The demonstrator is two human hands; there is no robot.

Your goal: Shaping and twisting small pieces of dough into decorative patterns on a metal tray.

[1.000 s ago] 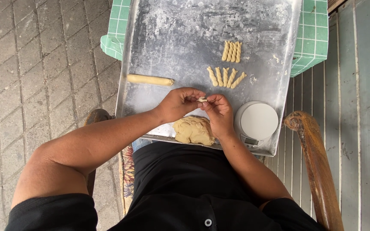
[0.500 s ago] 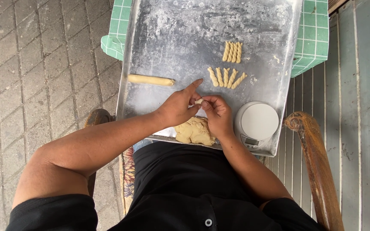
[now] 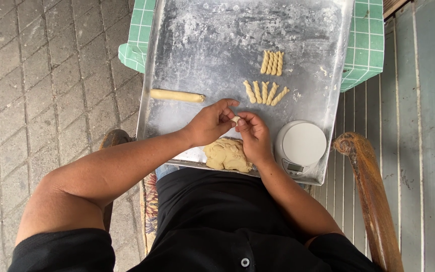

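My left hand (image 3: 209,122) and my right hand (image 3: 254,135) meet over the near part of a floured metal tray (image 3: 212,45). Between their fingertips they pinch a small piece of pale dough (image 3: 236,120). Just below the hands a lump of dough (image 3: 226,155) lies at the tray's near edge. A rolled dough log (image 3: 176,95) rests to the left. Two rows of twisted dough sticks lie farther up, one row (image 3: 265,92) nearer and one row (image 3: 272,62) beyond it.
A small round white kitchen scale (image 3: 301,146) stands on the tray's near right corner. A green checked cloth (image 3: 366,40) lies under the tray. A curved wooden chair arm (image 3: 368,191) runs along the right. Grey paving lies to the left.
The hands have stayed together above the dough lump, with the fingers shifting slightly around the small dough piece. Nothing else on the tray has moved.
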